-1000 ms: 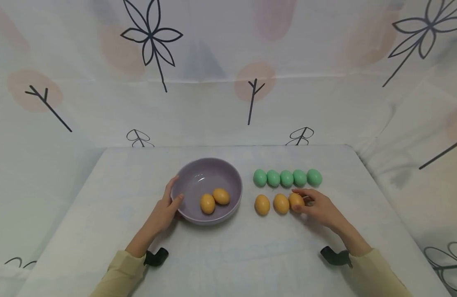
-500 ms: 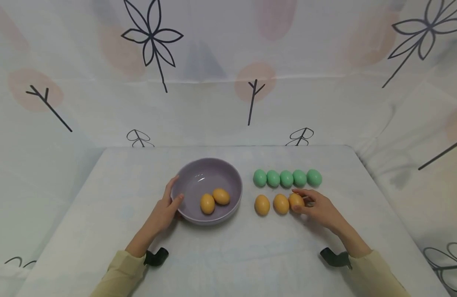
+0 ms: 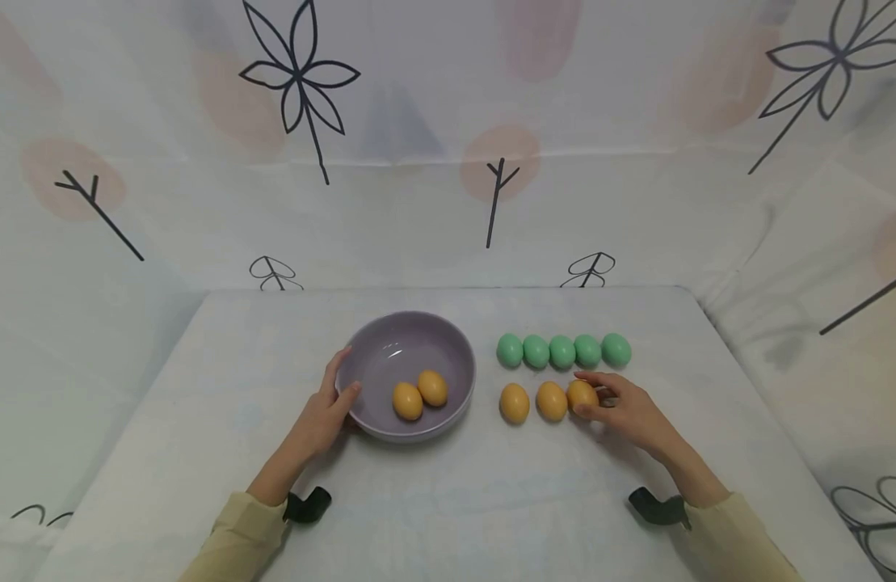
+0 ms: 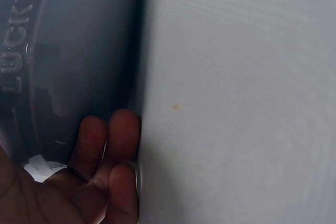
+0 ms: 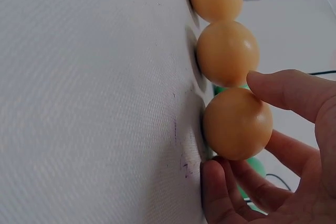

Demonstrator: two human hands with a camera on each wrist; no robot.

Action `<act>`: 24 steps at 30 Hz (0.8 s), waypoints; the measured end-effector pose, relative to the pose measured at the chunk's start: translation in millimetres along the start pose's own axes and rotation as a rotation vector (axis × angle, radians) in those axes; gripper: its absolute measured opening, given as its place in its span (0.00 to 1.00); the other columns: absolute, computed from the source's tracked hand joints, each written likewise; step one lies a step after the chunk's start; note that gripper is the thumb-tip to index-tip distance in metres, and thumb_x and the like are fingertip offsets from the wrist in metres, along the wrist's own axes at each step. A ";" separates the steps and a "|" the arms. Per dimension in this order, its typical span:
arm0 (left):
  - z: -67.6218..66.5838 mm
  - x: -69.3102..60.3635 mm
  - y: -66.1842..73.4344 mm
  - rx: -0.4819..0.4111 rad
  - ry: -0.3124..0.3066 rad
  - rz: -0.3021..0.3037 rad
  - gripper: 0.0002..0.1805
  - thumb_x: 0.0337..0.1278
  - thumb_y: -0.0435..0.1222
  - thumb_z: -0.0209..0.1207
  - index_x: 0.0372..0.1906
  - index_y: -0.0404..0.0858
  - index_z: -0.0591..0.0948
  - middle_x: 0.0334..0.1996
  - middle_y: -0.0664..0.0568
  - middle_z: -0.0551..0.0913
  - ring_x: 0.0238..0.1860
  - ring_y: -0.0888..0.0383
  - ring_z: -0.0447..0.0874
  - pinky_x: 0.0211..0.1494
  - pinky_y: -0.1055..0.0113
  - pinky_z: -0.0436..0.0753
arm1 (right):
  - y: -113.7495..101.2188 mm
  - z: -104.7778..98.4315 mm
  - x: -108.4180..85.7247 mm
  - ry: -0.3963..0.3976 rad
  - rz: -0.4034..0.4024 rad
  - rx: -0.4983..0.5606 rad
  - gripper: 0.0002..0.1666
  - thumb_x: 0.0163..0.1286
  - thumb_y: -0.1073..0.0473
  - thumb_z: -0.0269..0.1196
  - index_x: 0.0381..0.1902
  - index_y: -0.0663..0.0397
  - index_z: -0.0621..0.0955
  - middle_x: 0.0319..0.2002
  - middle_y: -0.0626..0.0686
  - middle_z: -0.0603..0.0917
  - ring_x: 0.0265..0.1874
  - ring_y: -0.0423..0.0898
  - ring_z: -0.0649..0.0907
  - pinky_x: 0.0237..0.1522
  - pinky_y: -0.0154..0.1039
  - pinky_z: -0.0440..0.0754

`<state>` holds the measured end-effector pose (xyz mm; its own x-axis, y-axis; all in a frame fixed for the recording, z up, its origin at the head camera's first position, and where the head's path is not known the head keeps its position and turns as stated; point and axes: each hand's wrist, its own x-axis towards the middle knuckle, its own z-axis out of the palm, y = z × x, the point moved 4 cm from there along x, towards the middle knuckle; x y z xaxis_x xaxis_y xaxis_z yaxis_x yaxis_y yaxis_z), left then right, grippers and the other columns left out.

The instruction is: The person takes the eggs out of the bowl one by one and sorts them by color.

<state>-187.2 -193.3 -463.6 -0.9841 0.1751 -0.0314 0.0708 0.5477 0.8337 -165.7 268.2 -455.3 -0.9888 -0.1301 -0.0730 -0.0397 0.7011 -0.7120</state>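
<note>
My left hand holds the left side of a mauve bowl, its thumb over the rim and its fingers along the outer wall. In the left wrist view, those fingers lie low against the bowl's side, which bears raised letters. Two orange eggs sit together inside the bowl. With thumb and fingers, my right hand pinches the rightmost orange egg of a short row on the table. To its left stand the middle orange egg and the leftmost orange egg.
Behind the orange row, several green eggs form a line to the right of the bowl. A white cloth covers the table. Patterned fabric hangs at the back and sides.
The right-hand egg in the bowl has turned and shifted slightly toward me. Both hands stay where they were, the right still at the same egg.
</note>
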 end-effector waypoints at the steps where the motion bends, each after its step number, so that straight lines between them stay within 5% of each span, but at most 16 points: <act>1: 0.3 0.0 -0.1 -0.007 0.000 0.002 0.33 0.77 0.50 0.46 0.79 0.56 0.48 0.31 0.34 0.80 0.31 0.52 0.82 0.40 0.57 0.80 | 0.0 0.2 0.0 0.000 0.001 -0.001 0.38 0.65 0.45 0.69 0.67 0.58 0.74 0.59 0.61 0.78 0.52 0.58 0.78 0.48 0.54 0.76; 5: 1.0 0.2 -0.7 -0.024 -0.004 0.001 0.33 0.77 0.51 0.46 0.79 0.58 0.48 0.26 0.41 0.79 0.27 0.53 0.82 0.37 0.60 0.81 | 1.1 0.8 0.5 0.003 -0.001 -0.009 0.38 0.65 0.45 0.69 0.66 0.58 0.74 0.58 0.61 0.78 0.52 0.58 0.78 0.48 0.55 0.77; 24: 2.3 0.0 -0.4 -0.045 -0.003 0.002 0.33 0.77 0.49 0.47 0.79 0.59 0.48 0.33 0.35 0.80 0.26 0.53 0.83 0.35 0.61 0.82 | -7.3 -9.4 -0.1 0.055 -0.038 0.008 0.35 0.67 0.48 0.69 0.66 0.59 0.74 0.60 0.65 0.76 0.56 0.62 0.77 0.53 0.60 0.76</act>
<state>-186.9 -191.7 -465.2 -0.9835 0.1783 -0.0310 0.0655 0.5103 0.8575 -166.6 269.7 -443.5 -0.9930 -0.1180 -0.0072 -0.0768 0.6905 -0.7193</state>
